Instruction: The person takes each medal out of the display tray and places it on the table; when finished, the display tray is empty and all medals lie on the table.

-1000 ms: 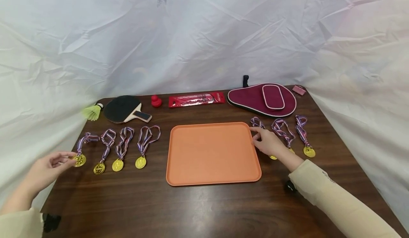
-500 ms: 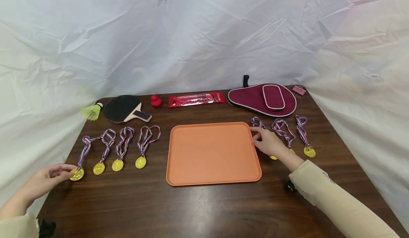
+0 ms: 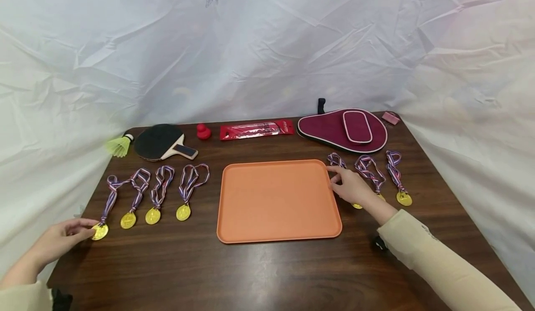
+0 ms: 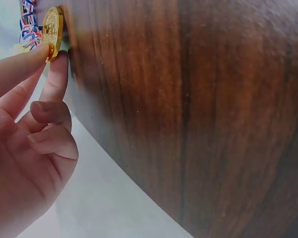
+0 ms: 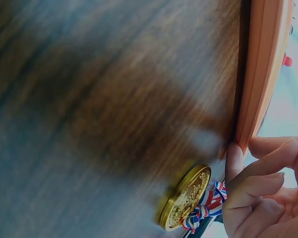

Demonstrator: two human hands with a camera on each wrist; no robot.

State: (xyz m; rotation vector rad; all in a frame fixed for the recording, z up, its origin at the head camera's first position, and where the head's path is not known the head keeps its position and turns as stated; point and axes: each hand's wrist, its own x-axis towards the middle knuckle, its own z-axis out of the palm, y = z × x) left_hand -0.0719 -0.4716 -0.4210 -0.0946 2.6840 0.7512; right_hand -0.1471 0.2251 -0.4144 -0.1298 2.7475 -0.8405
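At the table's left edge my left hand (image 3: pixel 62 239) pinches a gold medal (image 3: pixel 100 231) between thumb and fingers. In the left wrist view the medal (image 4: pixel 52 32) stands tilted at the fingertips, its striped ribbon (image 4: pixel 30 24) trailing beyond. On the table that ribbon runs away from me, its far end near the neighbouring ribbon. My right hand (image 3: pixel 353 188) rests at the right rim of the orange tray (image 3: pixel 279 199), with index finger and thumb touching its edge. Beneath the right hand lies another gold medal (image 5: pixel 186 198), partly hidden in the head view.
Three medals, among them one gold medal (image 3: pixel 183 212), lie left of the tray; more lie right, including a medal (image 3: pixel 404 198). Behind stand a shuttlecock (image 3: pixel 119 146), table tennis bat (image 3: pixel 160 142), red duck (image 3: pixel 203 132), red packet (image 3: pixel 257 129), maroon bat case (image 3: pixel 344 130) and pink item (image 3: pixel 390 118).
My left hand has drawn its medal towards me and slightly left, straightening the ribbon behind it. My right hand and the tray have stayed in place.
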